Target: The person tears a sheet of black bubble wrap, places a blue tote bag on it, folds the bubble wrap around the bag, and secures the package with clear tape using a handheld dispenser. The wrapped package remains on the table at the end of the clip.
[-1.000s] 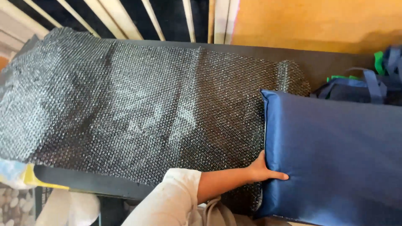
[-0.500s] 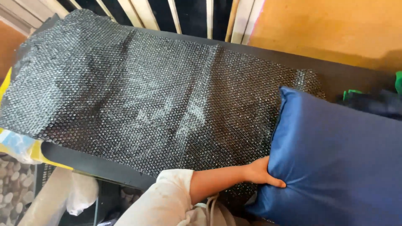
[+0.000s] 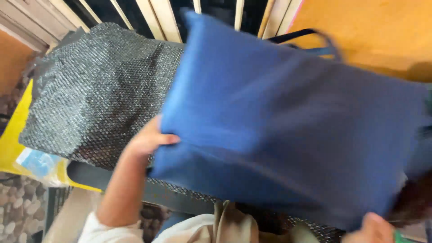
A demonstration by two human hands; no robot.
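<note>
A large blue cushion (image 3: 292, 130) fills the middle and right of the head view, lifted off the surface and tilted. My left hand (image 3: 146, 139) grips its left edge, thumb on top. My right hand (image 3: 371, 227) shows only partly at the bottom right, at the cushion's lower corner; its fingers are hidden. Under the cushion lies a sheet of dark bubble wrap (image 3: 99, 99) spread over a black table (image 3: 90, 173).
Pale wooden slats (image 3: 153, 13) run along the far side. An orange wall or board (image 3: 369, 31) is at the top right. A yellow bag (image 3: 18, 148) lies at the table's left end, above a pebbled floor (image 3: 18, 211).
The cushion has been lifted from the right end of the table and swung up and left over the bubble wrap. My right hand has come into view at its lower corner.
</note>
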